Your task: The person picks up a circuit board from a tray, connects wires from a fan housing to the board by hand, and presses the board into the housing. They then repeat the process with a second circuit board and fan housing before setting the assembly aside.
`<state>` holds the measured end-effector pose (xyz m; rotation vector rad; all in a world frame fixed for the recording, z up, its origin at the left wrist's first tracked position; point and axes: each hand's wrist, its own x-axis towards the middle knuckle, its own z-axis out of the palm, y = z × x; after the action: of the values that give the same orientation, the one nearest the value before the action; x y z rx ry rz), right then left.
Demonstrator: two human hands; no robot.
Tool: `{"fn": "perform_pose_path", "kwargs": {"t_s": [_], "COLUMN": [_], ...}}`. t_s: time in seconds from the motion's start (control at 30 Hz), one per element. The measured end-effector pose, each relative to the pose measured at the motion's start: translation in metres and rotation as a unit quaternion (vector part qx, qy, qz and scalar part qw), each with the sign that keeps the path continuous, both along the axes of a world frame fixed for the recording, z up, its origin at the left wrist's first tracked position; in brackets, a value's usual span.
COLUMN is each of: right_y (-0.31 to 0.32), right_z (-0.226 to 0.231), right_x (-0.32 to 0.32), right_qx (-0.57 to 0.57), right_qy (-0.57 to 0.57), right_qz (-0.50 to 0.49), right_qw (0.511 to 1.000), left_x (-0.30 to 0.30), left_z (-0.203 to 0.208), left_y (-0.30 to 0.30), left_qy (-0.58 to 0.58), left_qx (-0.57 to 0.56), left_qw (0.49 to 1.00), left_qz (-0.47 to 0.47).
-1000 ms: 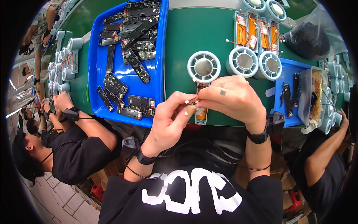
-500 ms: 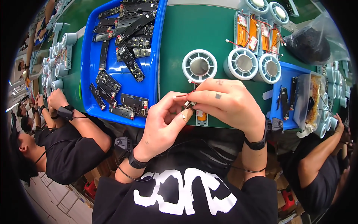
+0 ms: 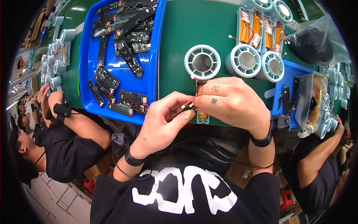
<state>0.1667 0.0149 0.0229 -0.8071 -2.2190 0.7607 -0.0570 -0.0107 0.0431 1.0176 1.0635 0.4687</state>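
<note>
We hold both hands close together over the near edge of the green table [image 3: 177, 33]. Our left hand [image 3: 161, 127] pinches the thin wires [image 3: 195, 95] between thumb and forefinger, beside a small white plug [image 3: 183, 106]. Our right hand [image 3: 233, 104] has its fingertips pressed together on the same wires, just right of the left thumb. Something dark sits between the fingertips; it is too small and covered for us to say what.

The wires run up to the fan [image 3: 202, 63], which lies just beyond our hands, its round head facing up. Below our fingers a bit of its orange battery [image 3: 203, 115] shows.

To our left, a blue tray [image 3: 159, 56] holds black boards [image 3: 128, 58], some heaped, some loose. To the right of our fan lie more fans [image 3: 244, 61] with orange batteries and loose leads, then a clear bag [image 3: 317, 43] of dark stuff. Nearer, a clear box [image 3: 302, 91] stands by a smaller tray [image 3: 288, 80].
</note>
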Motion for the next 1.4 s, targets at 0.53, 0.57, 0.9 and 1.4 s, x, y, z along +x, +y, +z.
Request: {"fn": "perform_pose_path", "kwargs": {"t_s": [0.53, 0.57, 0.9, 1.4], "right_y": [-0.065, -0.081, -0.107, -0.080], "right_z": [0.018, 0.016, -0.006, -0.017], "right_x": [-0.009, -0.011, -0.037, -0.026], "right_qx": [-0.128, -0.246, -0.326, -0.325], "right_qy": [0.074, 0.080, 0.308, 0.394], "right_qz": [-0.244, -0.275, -0.354, -0.353], "right_qw": [0.958, 0.926, 0.821, 0.784], "left_x": [0.000, 0.005, 0.018, 0.048], "left_z": [-0.004, -0.002, -0.006, -0.032], "left_y": [-0.024, -0.030, -0.043, -0.007], "left_qy": [-0.065, -0.085, -0.080, -0.162], "left_qx": [0.052, 0.074, 0.115, 0.194], "left_qw": [0.993, 0.990, 0.985, 0.923], "left_qz": [0.078, 0.080, 0.103, 0.289]}}
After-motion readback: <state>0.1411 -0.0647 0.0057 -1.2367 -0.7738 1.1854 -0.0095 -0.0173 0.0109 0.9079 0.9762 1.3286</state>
